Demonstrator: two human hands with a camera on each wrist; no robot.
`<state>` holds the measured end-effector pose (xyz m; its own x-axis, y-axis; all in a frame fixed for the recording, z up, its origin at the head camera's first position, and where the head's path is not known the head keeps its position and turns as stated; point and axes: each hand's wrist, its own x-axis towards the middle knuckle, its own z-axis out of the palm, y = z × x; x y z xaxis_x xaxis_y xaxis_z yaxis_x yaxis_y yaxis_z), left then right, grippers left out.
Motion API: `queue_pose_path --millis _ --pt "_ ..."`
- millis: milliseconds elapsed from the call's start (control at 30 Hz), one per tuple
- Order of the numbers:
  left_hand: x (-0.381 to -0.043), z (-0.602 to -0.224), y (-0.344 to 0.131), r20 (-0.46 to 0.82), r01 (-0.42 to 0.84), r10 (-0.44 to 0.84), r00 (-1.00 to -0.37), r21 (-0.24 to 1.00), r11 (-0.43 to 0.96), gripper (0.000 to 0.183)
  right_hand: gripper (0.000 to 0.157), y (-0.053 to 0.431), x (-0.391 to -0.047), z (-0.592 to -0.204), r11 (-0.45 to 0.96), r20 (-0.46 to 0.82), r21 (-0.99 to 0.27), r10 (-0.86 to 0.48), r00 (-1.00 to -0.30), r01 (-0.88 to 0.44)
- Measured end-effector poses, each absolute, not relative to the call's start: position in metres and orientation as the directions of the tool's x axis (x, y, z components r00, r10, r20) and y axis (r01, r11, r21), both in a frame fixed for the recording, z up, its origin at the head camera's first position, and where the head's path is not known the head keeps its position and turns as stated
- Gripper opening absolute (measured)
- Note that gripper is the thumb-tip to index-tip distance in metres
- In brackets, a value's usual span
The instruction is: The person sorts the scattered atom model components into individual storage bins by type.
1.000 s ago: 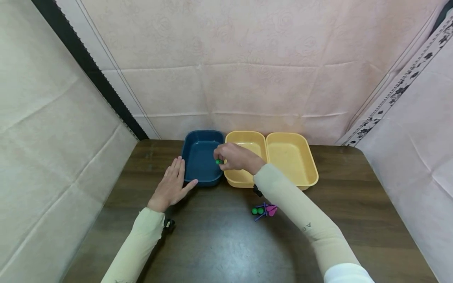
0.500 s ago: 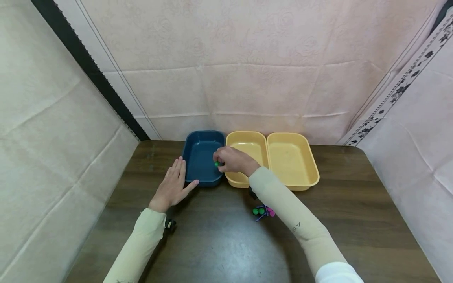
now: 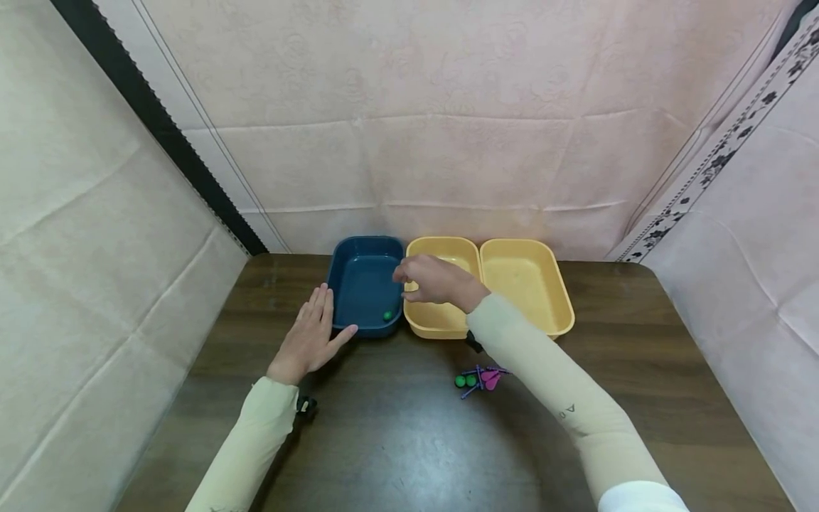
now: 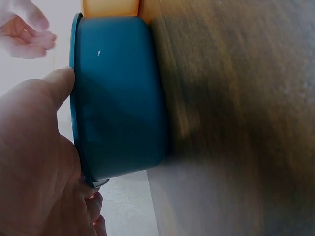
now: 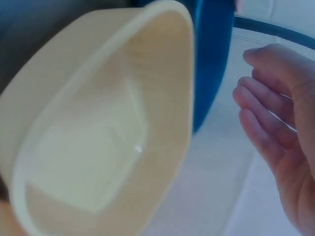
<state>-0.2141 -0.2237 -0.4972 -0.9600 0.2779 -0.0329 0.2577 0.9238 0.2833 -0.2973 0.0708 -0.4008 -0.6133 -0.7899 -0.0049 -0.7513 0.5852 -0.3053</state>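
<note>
Green round-headed pin (image 3: 387,315) lies in the blue tray (image 3: 358,259).

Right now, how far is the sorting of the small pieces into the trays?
One green ball lies in the blue tray. The right hand hovers empty and relaxed over the trays; the left hand touches the blue tray's side. The pile of green, pink and purple pieces remains on the table; both yellow trays look empty.

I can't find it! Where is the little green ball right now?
In the head view, the small green ball lies inside the dark blue plastic tray, near its front right corner, beside the yellow tray.
</note>
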Motion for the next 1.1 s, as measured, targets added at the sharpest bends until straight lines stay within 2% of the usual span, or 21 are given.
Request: queue_pose_path --millis 367,600,833,1100 --pt "-0.215 -0.499 -0.223 -0.028 0.264 0.283 -0.959 0.284 0.922 0.104 0.032 0.102 -0.272 -0.368 0.547 0.011 -0.256 -0.823 -0.569 -0.797" --pt "-0.214 -0.498 -0.224 -0.022 0.269 0.287 -0.958 0.282 0.921 0.103 0.032 0.126 -0.252 -0.351 0.555 0.002 -0.209 -0.823 -0.568 -0.805" --pt "-0.214 -0.498 -0.225 -0.026 0.272 0.291 -0.956 0.284 0.92 0.103 0.033 0.145 -0.23 -0.346 0.581 -0.033 -0.167 -0.811 -0.584 -0.796" --pt "-0.214 -0.498 -0.223 -0.022 0.276 0.294 -0.956 0.285 0.918 0.103 0.031 0.164 -0.209 -0.353 0.562 -0.021 -0.157 -0.824 -0.566 -0.812"
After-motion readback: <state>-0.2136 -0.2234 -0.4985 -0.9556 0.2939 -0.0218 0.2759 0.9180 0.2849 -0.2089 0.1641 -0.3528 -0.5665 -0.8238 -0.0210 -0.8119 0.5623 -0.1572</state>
